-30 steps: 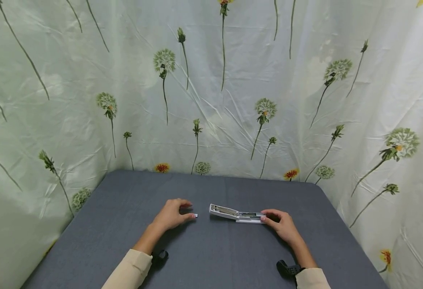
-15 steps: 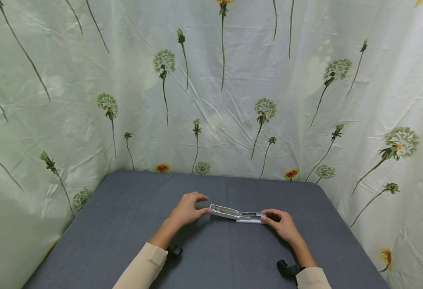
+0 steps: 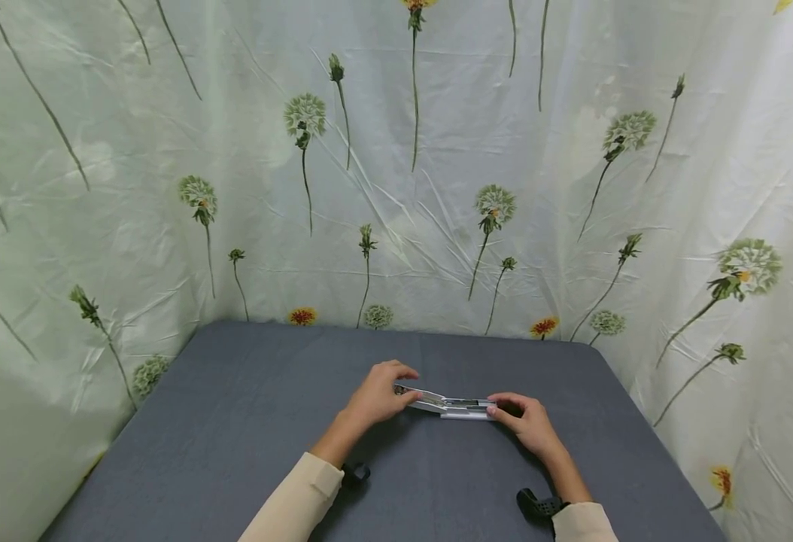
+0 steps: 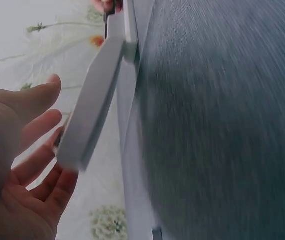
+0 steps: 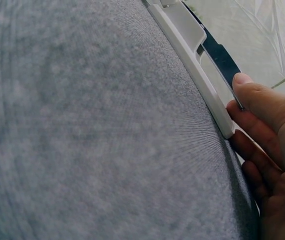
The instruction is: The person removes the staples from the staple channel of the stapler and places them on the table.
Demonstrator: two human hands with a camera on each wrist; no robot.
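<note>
A white stapler (image 3: pixel 430 406) lies unfolded on the table, its magazine and metal parts facing up. Its lid (image 4: pixel 92 100) slants up to the left, off the tabletop. My left hand (image 3: pixel 379 395) is at the lid's free end, thumb in front of it in the head view. From the left wrist, a gap shows between the thumb and lid, with the other fingers loosely bent behind the end. My right hand (image 3: pixel 521 421) pinches the stapler's right end, its thumb on the dark metal strip (image 5: pixel 222 60) and fingers by the white base (image 5: pixel 215 107).
The grey cloth-covered table (image 3: pixel 247 452) meets a flower-printed curtain (image 3: pixel 396 188) along its back edge. A small piece (image 4: pixel 156 234) shows on the cloth at the bottom of the left wrist view. Black straps (image 3: pixel 539 504) sit at the wrists.
My left hand has moved right, from a small whitish piece beside its thumb to the stapler's lid. In the head view that piece has dropped from sight. My right hand keeps its place.
</note>
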